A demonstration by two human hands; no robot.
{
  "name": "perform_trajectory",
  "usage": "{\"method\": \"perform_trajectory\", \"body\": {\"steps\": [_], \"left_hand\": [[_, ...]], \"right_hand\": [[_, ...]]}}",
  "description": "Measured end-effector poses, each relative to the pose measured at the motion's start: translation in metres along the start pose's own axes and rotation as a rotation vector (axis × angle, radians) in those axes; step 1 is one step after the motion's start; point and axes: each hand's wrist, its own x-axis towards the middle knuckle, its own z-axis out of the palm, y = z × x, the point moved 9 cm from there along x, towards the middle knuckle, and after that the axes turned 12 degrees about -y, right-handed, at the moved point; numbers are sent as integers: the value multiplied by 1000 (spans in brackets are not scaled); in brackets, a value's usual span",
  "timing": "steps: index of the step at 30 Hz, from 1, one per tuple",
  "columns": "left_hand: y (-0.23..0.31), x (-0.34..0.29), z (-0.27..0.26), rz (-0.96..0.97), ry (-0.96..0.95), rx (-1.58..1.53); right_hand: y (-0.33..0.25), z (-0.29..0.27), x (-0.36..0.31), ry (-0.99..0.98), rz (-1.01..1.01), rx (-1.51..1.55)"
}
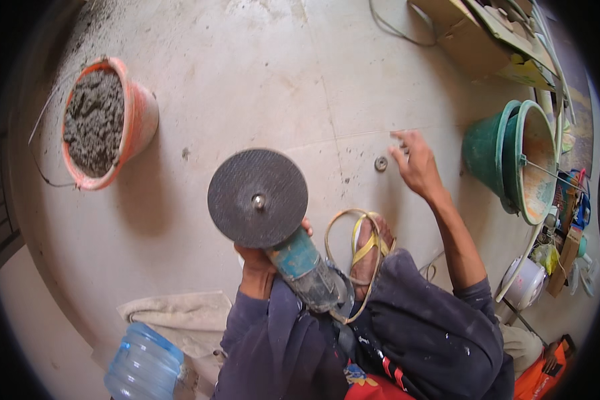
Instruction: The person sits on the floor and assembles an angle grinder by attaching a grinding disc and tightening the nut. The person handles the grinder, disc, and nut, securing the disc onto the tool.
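My left hand (255, 261) is wrapped round the head of a teal angle grinder (296, 257), partly hidden behind its disc. The big dark cutting disc (237, 207) faces up, and a bare metal spindle (258, 201) pokes through its centre. The grinder's grey rear end rests against my lap, with a yellowish cord (332, 230) looping from it over my sandalled foot. My right hand (417, 165) is stretched out over the floor, fingers apart and holding nothing. Just left of its fingertips lies a small round flange nut (381, 163), not touched by the hand.
An orange bucket (140, 113) full of wet mortar stands at the far left. Stacked green buckets (490, 153) lie tilted at the right, below a cardboard box (463, 40). Near my left side are a blue water jug (143, 363) and a beige cloth (180, 313). Assorted clutter lines the right edge.
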Motion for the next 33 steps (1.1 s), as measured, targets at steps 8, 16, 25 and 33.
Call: {"method": "perform_trajectory", "body": {"steps": [8, 16, 25, 33], "left_hand": [[-3, -2, -7, -15, 80, 34], [5, 0, 3, -46, 162, 44], [8, -3, -2, -12, 421, 123], [22, -15, -12, 15, 394, 572]], "right_hand": [[9, 34, -17, -98, -78, -164], [-52, 13, -11, -66, -16, 920], [-200, -29, -26, -74, -453, 812], [-242, -25, -38, 19, -769, 192]]}}
